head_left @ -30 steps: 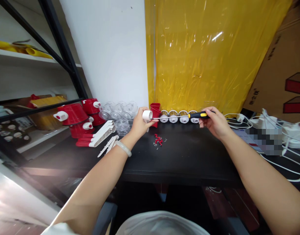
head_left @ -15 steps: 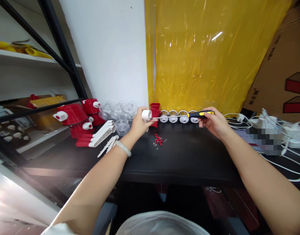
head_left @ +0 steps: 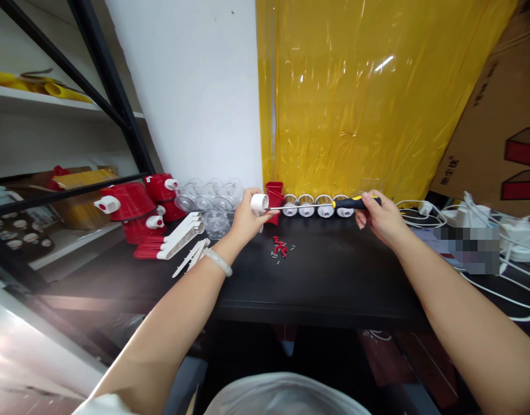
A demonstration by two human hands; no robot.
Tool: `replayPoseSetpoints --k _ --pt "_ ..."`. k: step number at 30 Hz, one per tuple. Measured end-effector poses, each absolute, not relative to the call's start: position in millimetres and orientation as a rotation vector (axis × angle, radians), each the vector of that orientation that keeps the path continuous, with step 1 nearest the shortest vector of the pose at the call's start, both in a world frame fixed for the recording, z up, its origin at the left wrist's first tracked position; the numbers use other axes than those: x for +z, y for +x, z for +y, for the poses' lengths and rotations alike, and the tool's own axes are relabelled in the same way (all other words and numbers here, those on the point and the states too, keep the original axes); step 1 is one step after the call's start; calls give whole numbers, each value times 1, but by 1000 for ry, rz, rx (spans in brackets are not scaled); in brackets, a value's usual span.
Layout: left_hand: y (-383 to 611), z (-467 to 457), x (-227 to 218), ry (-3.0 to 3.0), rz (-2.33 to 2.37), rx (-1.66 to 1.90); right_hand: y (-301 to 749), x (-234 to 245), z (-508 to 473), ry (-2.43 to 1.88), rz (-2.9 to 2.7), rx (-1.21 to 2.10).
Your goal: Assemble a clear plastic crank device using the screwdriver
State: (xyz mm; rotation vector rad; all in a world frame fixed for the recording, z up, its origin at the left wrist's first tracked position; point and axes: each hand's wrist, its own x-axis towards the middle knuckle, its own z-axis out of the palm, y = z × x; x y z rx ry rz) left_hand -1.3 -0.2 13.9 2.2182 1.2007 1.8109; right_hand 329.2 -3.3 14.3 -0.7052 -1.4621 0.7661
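A white plastic cylindrical part (head_left: 260, 202) is gripped in my left hand (head_left: 246, 215), its round end turned to the right. My right hand (head_left: 376, 216) is closed round the back of a screwdriver (head_left: 349, 203) with a black and yellow handle. The long metal shaft lies level and points left, its tip at the white part beside my left thumb. Whether the tip sits in a screw is too small to tell. Below, on the black table (head_left: 334, 271), lie small red plastic pieces (head_left: 281, 246) and several small screws (head_left: 274, 255).
Red containers with white spouts (head_left: 133, 206) stand at the left, near white and red handles (head_left: 181, 236) and clear plastic cups (head_left: 213, 199). A red container (head_left: 274, 196) and several white-ended cylinders (head_left: 306, 206) line the back. White cables (head_left: 485, 225) lie at right.
The fingers of my right hand have shifted slightly on the screwdriver handle. My left hand and the white part stay in nearly the same place.
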Motion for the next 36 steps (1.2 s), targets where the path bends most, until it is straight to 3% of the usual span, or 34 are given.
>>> replayPoseSetpoints --k 4,12,21,36 --pt "-2 1 14 2215 1206 1806 332 12 0 -787 -1476 705" --pt "-3 0 16 2224 1235 1834 331 19 -10 -705 -1433 971" --pt "-2 0 16 2216 1224 1814 331 21 -11 -670 -1426 997" --pt "-2 0 16 2207 1230 1818 333 13 -3 -768 -1484 785"
